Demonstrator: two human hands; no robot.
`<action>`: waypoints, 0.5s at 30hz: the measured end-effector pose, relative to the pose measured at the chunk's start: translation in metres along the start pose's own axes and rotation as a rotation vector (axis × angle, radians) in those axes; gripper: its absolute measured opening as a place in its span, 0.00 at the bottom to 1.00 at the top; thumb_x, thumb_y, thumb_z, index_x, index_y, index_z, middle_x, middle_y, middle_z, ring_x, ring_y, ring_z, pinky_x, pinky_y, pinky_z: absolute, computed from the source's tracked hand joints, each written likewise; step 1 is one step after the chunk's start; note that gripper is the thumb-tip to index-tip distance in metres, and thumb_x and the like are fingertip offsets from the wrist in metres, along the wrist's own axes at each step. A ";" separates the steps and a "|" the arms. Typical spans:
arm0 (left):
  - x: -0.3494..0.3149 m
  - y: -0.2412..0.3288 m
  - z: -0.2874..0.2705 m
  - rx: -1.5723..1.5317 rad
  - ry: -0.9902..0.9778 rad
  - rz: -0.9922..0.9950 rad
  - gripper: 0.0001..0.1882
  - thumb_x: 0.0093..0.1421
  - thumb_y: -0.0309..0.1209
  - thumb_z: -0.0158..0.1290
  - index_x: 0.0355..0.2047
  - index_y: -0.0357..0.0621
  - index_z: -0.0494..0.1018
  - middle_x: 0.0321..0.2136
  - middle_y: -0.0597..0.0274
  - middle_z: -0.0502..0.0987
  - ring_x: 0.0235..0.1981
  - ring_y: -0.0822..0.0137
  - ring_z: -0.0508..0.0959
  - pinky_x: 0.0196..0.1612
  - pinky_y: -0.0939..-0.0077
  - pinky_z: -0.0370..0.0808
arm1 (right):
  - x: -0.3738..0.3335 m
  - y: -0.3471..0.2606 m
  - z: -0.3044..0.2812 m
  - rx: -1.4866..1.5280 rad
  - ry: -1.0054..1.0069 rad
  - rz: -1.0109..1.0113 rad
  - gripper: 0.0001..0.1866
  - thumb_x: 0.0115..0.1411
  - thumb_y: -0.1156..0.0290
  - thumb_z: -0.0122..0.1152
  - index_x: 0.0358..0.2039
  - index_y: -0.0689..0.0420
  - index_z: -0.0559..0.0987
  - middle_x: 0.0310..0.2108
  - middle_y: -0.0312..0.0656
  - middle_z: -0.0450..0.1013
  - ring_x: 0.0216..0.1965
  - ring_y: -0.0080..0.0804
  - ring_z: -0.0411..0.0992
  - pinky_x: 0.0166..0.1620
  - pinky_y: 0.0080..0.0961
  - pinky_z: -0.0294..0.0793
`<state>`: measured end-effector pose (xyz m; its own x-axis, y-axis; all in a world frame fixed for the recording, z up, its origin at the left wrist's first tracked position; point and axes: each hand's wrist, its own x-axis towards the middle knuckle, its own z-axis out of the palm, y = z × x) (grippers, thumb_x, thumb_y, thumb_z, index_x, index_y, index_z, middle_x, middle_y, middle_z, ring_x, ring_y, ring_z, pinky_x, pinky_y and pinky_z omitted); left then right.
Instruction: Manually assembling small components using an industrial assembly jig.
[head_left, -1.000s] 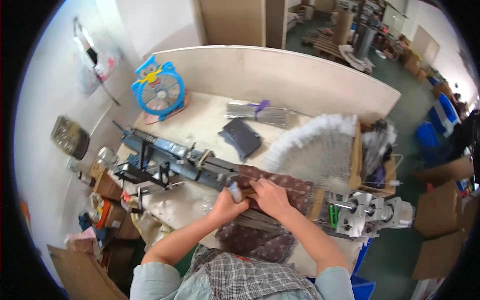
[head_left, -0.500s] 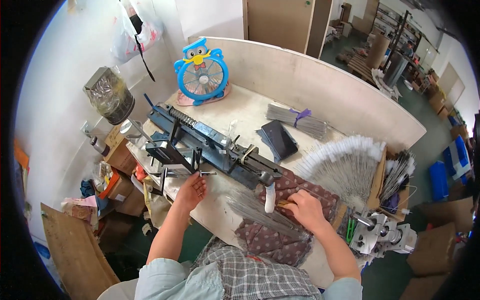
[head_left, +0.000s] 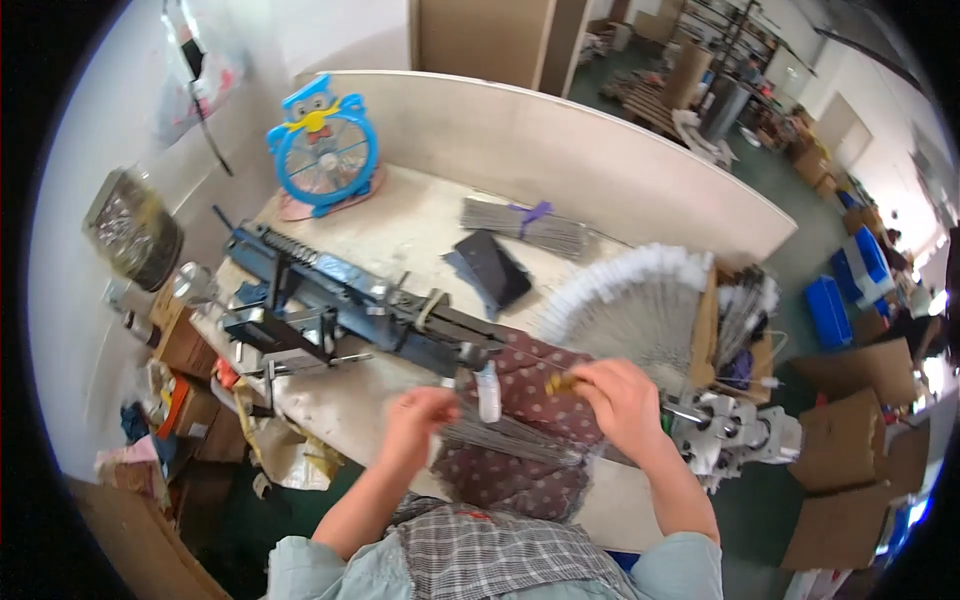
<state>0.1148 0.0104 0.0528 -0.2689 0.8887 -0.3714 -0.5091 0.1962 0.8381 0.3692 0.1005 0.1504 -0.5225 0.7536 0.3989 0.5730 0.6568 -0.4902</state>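
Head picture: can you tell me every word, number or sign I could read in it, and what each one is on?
There are none I can read for sure.
Plastic bag on the wall: red marks, too blurred to read.
Checked apron: a small red mark at the top, too small to read.
Cardboard box on the left: faint marks, too blurred to tell if they are writing.

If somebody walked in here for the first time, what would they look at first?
Probably the bright blue fan shaped like a cartoon animal, standing at the back left of the table. Next might be the big spread of thin grey rods with white ends, fanned out on the table's right side. Then perhaps the right hand, pinching a small yellowish thing over the brown dotted cloth.
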 end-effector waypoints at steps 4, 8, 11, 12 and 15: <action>0.006 -0.018 0.096 -0.026 -0.279 -0.049 0.09 0.59 0.32 0.53 0.32 0.37 0.76 0.26 0.62 0.77 0.24 0.74 0.74 0.29 0.79 0.70 | 0.001 0.029 0.004 0.244 -0.048 0.307 0.09 0.54 0.68 0.58 0.34 0.58 0.79 0.30 0.45 0.75 0.34 0.43 0.72 0.38 0.32 0.71; 0.018 -0.026 0.118 0.062 -0.326 0.016 0.09 0.61 0.32 0.51 0.32 0.38 0.75 0.27 0.63 0.77 0.23 0.76 0.72 0.29 0.82 0.69 | -0.012 0.029 -0.003 0.279 -0.054 0.317 0.10 0.53 0.69 0.60 0.35 0.58 0.79 0.30 0.44 0.75 0.33 0.42 0.72 0.37 0.30 0.70; 0.020 -0.030 0.120 0.107 -0.339 0.037 0.09 0.61 0.31 0.51 0.31 0.38 0.76 0.26 0.64 0.77 0.23 0.78 0.71 0.28 0.82 0.69 | -0.021 0.035 -0.005 0.407 -0.048 0.331 0.09 0.52 0.70 0.61 0.35 0.57 0.79 0.29 0.42 0.75 0.32 0.41 0.71 0.37 0.30 0.70; 0.020 -0.029 0.120 0.114 -0.331 0.035 0.09 0.61 0.31 0.51 0.31 0.38 0.76 0.26 0.64 0.77 0.23 0.78 0.71 0.28 0.82 0.69 | -0.024 0.035 -0.005 0.417 -0.051 0.331 0.09 0.52 0.70 0.61 0.35 0.57 0.79 0.29 0.42 0.75 0.32 0.41 0.71 0.37 0.30 0.70; 0.019 -0.026 0.122 0.104 -0.276 0.027 0.08 0.61 0.32 0.52 0.32 0.39 0.75 0.26 0.65 0.76 0.24 0.78 0.71 0.28 0.83 0.68 | -0.022 0.036 -0.009 0.207 -0.082 0.048 0.09 0.50 0.71 0.62 0.33 0.55 0.79 0.28 0.39 0.74 0.32 0.38 0.70 0.36 0.30 0.70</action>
<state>0.2226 0.0725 0.0732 -0.0415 0.9706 -0.2372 -0.4143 0.1993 0.8880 0.4069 0.1084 0.1306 -0.5523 0.7735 0.3108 0.4610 0.5941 -0.6592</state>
